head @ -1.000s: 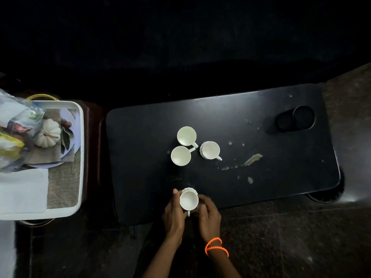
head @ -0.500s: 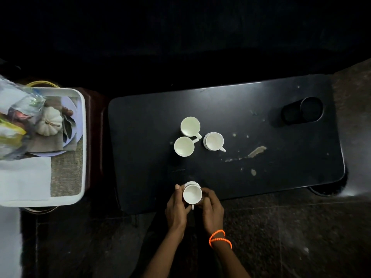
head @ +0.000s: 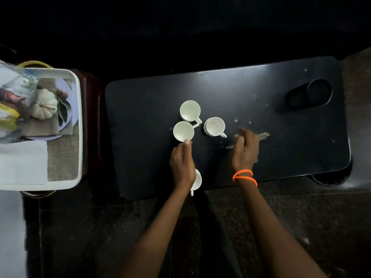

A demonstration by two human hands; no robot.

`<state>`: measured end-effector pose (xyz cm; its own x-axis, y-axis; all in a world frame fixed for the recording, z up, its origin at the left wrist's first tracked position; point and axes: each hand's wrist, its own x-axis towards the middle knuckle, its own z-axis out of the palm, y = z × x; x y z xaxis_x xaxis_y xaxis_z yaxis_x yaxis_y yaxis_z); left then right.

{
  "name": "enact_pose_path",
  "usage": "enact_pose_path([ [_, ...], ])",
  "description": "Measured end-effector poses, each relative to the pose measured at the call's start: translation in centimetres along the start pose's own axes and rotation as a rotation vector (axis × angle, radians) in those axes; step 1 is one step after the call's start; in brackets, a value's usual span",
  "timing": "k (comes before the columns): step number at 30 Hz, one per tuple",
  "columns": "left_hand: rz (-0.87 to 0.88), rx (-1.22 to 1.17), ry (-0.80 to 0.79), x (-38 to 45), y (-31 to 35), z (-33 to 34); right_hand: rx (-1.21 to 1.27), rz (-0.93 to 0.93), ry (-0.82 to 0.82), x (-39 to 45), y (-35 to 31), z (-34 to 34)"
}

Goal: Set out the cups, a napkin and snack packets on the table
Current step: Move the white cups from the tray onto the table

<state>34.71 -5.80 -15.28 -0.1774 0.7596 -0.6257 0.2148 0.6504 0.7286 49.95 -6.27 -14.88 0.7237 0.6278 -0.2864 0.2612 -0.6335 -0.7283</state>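
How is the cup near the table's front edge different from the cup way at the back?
The front cup is mostly hidden under the left hand; the back cup shows its whole round mouth. The front cup stands alone by the black table's near edge; the back cup sits close beside two other cups. The front cup's handle points toward the person; the back cup's points to the picture's lower right. Both are small, white and upright.

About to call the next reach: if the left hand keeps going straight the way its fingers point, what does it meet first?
The left hand points up-table, fingertips right at the rim of the nearest cup in the cluster. That cup comes first; contact may already exist, though height is unclear.
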Motion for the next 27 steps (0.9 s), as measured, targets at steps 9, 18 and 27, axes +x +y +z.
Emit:
enact_pose_path([
  [9,-0.334,-0.245,-0.211,1.9,3.8,6.6,-0.034,0.065,-0.455,5.9,-1.3,1.7],
  [18,-0.304,-0.153,-0.154,1.6,2.6,7.8,0.149,0.217,-0.386,4.1,0.9,-0.4],
  [27,-0.309,0.004,-0.237,-5.9,-2.7,6.5,0.210,0.417,-0.254,-3.9,6.7,-4.2],
])
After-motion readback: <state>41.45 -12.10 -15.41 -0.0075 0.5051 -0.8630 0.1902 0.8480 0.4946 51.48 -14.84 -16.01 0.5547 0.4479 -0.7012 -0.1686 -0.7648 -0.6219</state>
